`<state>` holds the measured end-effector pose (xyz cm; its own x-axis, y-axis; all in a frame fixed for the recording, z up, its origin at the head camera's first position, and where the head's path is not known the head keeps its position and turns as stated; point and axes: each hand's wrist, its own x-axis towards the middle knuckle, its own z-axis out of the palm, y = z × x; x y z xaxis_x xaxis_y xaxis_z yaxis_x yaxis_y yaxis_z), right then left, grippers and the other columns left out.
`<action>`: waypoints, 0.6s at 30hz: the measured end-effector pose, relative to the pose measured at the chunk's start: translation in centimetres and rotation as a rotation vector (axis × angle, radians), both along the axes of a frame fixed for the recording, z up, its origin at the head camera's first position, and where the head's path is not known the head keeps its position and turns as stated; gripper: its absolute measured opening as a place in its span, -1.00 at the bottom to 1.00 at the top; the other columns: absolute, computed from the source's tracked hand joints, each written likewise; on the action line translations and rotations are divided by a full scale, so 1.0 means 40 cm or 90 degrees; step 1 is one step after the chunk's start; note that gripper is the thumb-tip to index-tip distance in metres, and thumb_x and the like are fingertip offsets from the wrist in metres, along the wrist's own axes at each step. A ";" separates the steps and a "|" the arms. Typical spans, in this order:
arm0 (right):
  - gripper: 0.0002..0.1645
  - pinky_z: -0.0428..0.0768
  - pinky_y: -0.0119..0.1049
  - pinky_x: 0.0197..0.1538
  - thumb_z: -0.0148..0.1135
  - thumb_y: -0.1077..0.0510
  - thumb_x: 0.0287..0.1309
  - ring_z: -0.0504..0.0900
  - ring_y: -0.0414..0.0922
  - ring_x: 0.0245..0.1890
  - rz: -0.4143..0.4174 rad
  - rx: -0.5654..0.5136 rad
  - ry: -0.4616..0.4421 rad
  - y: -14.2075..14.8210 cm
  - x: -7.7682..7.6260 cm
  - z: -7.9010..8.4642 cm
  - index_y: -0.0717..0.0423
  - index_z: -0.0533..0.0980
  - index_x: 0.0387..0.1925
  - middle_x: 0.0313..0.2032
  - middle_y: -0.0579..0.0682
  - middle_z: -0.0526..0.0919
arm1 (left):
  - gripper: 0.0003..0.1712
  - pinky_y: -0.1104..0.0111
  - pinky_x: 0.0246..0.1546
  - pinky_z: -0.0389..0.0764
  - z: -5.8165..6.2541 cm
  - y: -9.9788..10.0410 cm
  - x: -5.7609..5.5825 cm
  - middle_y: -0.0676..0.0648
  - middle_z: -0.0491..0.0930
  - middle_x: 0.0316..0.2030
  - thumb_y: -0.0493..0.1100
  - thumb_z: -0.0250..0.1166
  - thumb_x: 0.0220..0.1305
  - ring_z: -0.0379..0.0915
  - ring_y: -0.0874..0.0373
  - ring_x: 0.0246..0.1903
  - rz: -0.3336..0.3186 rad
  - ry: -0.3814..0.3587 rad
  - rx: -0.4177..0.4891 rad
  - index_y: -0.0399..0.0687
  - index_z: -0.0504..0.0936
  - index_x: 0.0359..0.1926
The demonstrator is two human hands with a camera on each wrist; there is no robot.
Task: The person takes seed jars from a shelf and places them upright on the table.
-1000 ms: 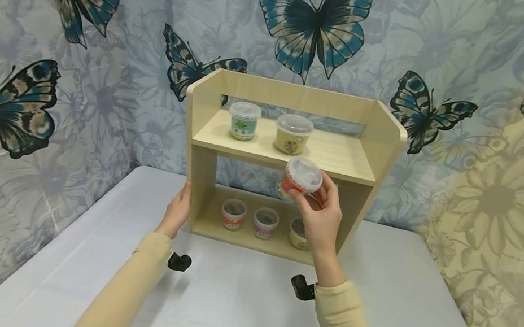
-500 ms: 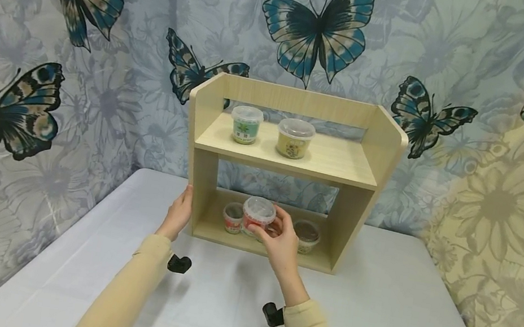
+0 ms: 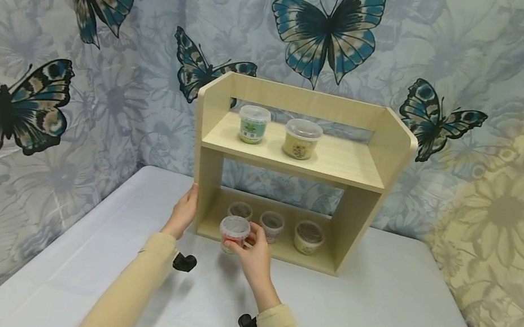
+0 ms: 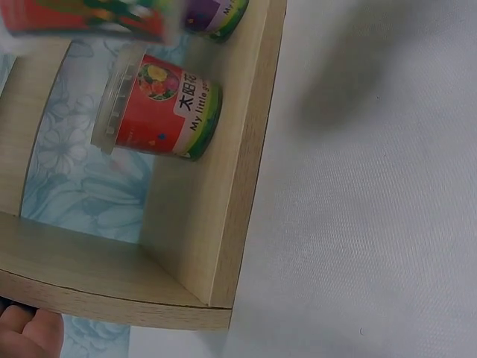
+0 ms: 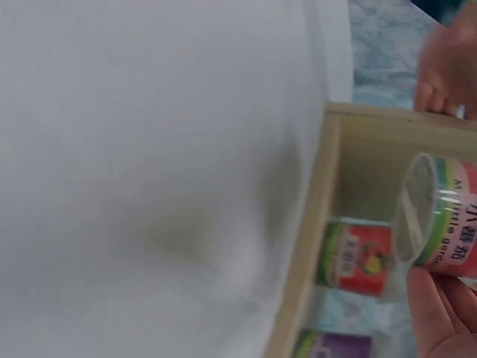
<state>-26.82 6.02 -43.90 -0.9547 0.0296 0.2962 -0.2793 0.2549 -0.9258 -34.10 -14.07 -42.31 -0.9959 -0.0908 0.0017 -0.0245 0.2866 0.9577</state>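
Note:
A small lidded plastic tub (image 3: 234,232) with a red label and clear lid is held between the thumb and fingers of my right hand (image 3: 254,257), in front of the shelf's lower level. Part of this tub (image 5: 447,216) shows in the right wrist view. My left hand (image 3: 182,212) rests against the outer left side of the small wooden shelf (image 3: 288,162); its fingers (image 4: 33,332) appear at the panel in the left wrist view. Behind the held tub stands another red-labelled tub (image 4: 168,108), partly hidden in the head view.
On the lower level are a purple-labelled tub (image 3: 271,227) and a yellow-labelled tub (image 3: 308,237). The upper level bears a green tub (image 3: 253,125) and a wider yellow tub (image 3: 302,139). A white-covered table (image 3: 371,318) lies beneath; a butterfly-patterned backdrop (image 3: 147,111) surrounds it.
My right hand has carried the red tub down and to the left, from beside the upper board to before the lower level's left part. My left hand stays at the shelf's side.

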 end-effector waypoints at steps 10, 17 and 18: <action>-0.16 0.57 -0.13 -0.12 0.55 0.18 -0.23 0.59 0.04 -0.18 -0.031 0.085 -0.023 -0.038 -0.009 -0.060 0.35 0.33 0.09 -0.20 0.18 0.60 | 0.03 -0.13 0.25 -0.09 0.000 0.007 0.003 -0.12 -0.08 0.41 0.56 -0.49 0.14 -0.21 -0.20 0.34 0.008 0.006 -0.010 0.03 -0.11 0.46; -0.19 0.58 -0.14 -0.11 0.54 0.24 -0.24 0.59 0.08 -0.15 -0.041 0.095 -0.045 -0.059 -0.012 -0.080 0.37 0.31 0.06 -0.19 0.25 0.58 | 0.02 -0.12 0.25 -0.09 0.001 0.003 0.003 -0.11 -0.11 0.41 0.55 -0.48 0.15 -0.22 -0.19 0.35 -0.003 0.007 -0.007 0.04 -0.13 0.46; -0.19 0.58 -0.14 -0.12 0.54 0.25 -0.24 0.59 0.08 -0.16 -0.041 0.095 -0.043 -0.062 -0.012 -0.081 0.38 0.30 0.05 -0.20 0.25 0.58 | 0.02 -0.12 0.26 -0.09 0.001 0.003 0.003 -0.11 -0.11 0.41 0.55 -0.48 0.15 -0.22 -0.18 0.35 -0.003 0.008 -0.007 0.04 -0.13 0.46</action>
<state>-27.31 3.56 -47.16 -0.9700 0.0523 0.2373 -0.1963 0.4070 -0.8921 -34.00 -13.95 -42.28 -0.9962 -0.0864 0.0149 -0.0115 0.2974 0.9547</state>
